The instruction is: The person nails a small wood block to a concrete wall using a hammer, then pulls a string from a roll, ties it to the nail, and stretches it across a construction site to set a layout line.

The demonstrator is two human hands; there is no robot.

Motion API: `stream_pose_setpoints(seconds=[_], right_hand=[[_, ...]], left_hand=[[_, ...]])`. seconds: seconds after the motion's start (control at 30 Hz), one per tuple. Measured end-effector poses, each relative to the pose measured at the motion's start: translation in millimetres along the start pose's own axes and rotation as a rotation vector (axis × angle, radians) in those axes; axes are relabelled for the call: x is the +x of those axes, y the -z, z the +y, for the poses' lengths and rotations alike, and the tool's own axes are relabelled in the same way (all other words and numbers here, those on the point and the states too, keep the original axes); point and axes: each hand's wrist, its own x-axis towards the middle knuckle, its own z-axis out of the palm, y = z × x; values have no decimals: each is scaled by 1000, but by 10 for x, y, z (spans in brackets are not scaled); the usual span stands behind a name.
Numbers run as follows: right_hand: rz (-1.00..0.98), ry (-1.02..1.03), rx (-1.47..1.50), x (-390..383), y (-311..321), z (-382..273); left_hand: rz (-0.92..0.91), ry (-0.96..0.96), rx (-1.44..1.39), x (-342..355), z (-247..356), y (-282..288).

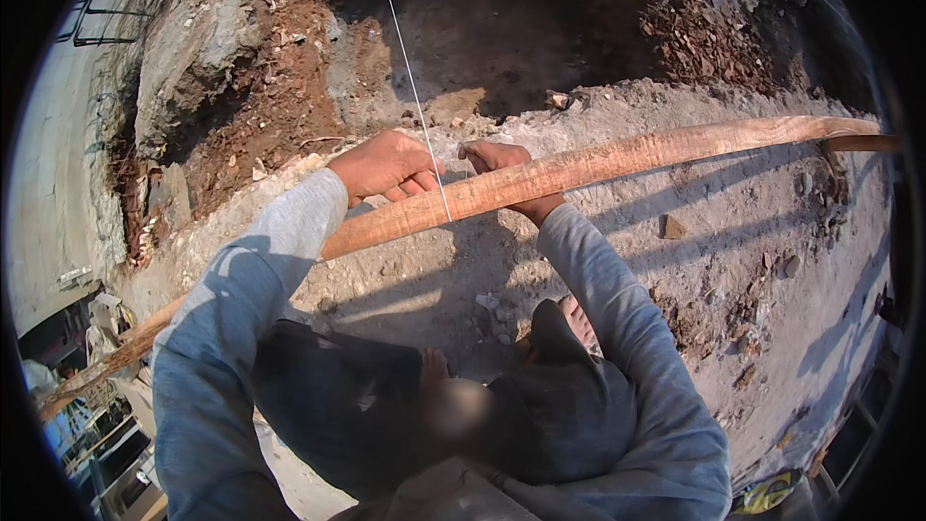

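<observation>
A long wooden beam (617,156) crosses in front of me, rising to the right. A taut white string (413,87) comes down from the upper edge and meets the beam's near face between my hands. My left hand (388,166) is closed just above the beam, its curled fingertips right at the string. Just right of the string, my right hand (503,162) is closed too, reaching from beneath to the beam's far side, so the wood hides part of it. A faint thread seems to hang by its fingertips. What either hand pinches is too small to make out.
Beyond the beam lies a dug pit (482,29) with loose reddish soil and rubble. A broken concrete lump (198,63) and dark bent rebar (111,10) are at upper left. Another timber (116,362) slants at lower left. A stone (672,227) lies on the dusty ground.
</observation>
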Motion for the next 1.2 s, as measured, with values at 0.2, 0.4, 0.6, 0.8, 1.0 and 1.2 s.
stream_pose_setpoints(seconds=[0.2,0.4,0.6,0.8,1.0,1.2], right_hand=[[167,318,18,686,47,5],[355,280,56,690,164,-140],[162,-197,88,86,501,-163],[-130,-270,74,-796,998,-408],[5,5,19,-259,1341,-1511],[-123,256,-469,508,1014,-1537]], left_hand=[[-25,-66,-419,222,43,-107],[165,-190,-498,67,108,-166],[389,-218,-542,-158,99,-221],[626,-322,-632,-566,160,-301],[650,-484,-689,-592,154,-444],[740,-708,-637,-437,190,-540]])
